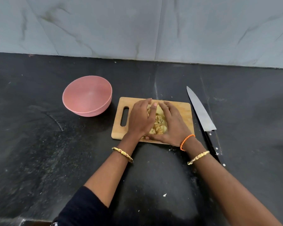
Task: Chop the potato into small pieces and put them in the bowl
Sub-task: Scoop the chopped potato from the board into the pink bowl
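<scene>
We see soft, even light from above; the black worktop shows a dull sheen left of the cutting board. Faint shadows sit under the forearms near the board. Away from the board, edges bend and soften; the centre stays sharp.

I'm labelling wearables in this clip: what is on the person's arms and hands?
The left hand is bare; its wrist carries a gold bangle, and a dark navy sleeve covers the upper arm. The right hand is bare too, with an orange braided thread at the wrist and a second gold bangle behind it. No rings show.
</scene>
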{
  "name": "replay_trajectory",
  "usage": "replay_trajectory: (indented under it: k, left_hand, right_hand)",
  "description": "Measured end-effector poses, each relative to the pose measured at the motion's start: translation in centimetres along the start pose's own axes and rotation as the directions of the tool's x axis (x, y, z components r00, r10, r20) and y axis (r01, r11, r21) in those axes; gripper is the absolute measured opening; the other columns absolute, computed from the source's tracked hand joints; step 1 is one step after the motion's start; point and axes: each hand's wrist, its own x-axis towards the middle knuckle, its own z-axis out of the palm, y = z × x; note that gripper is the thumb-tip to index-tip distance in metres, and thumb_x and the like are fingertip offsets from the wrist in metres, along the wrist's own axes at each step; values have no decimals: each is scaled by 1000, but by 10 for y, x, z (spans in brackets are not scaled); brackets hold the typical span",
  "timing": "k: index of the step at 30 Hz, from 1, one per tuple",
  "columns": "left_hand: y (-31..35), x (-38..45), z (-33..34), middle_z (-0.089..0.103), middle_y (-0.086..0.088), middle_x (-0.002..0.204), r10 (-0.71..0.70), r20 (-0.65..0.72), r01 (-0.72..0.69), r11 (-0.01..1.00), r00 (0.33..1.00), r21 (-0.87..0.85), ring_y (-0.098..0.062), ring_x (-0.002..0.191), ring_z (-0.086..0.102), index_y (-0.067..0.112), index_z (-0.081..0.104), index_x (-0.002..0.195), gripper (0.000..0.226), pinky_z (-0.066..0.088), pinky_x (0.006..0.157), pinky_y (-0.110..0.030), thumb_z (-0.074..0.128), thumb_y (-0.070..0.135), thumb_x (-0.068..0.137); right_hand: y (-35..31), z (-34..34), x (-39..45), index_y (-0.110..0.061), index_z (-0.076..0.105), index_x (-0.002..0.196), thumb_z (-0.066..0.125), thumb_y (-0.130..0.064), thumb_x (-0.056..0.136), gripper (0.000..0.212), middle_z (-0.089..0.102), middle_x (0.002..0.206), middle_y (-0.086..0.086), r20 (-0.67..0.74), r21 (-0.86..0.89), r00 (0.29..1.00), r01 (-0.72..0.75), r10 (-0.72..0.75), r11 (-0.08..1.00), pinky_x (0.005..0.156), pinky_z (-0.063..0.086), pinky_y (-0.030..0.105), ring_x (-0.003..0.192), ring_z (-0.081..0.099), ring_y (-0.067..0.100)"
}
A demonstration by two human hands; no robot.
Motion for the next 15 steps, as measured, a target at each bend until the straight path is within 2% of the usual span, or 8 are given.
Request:
replay_trajectory:
  k: [2, 7, 11, 15]
  left_hand:
    - [4, 0, 3, 62, -2, 118, 28, -3, -28, 999, 1000, 24, -14, 115, 49, 12, 60, 119, 46, 35, 97, -26, 34, 40, 93]
    - [12, 2, 8, 65, -1, 110, 34, -7, -34, 999, 999, -14, -13, 107, 52, 13, 64, 111, 28, 37, 88, -23, 43, 27, 98]
    - [17, 4, 10, 68, -2, 100, 4, -59, -11, 993, 998, -122, -14, 97, 56, 12, 67, 102, 27, 43, 84, -27, 44, 24, 96]
    - [20, 2, 15, 69, -2, 94, -6, -121, -11, 991, 993, -135, -15, 91, 58, 11, 69, 97, 30, 45, 80, -27, 42, 25, 93]
  right_hand:
    - [2, 1, 3, -16, 25, 147, 77, -65, 53, 119, 25, 150, 10, -5, 10, 999, 39, -39, 999, 117, 23, 39, 140, 22, 24]
    - [4, 2, 6, -16, 36, 142, 67, -60, 48, 107, 35, 141, 4, -36, 93, 996, 82, -79, 992, 112, 31, 36, 131, 31, 20]
    - [3, -1, 8, -15, 45, 134, 68, -51, 49, 95, 37, 133, 3, -76, 181, 994, 92, -79, 979, 106, 35, 30, 124, 37, 19]
    - [7, 3, 10, -13, 52, 127, 78, -41, 56, 80, 42, 129, 3, -133, 218, 988, 106, -78, 970, 103, 38, 27, 119, 43, 17]
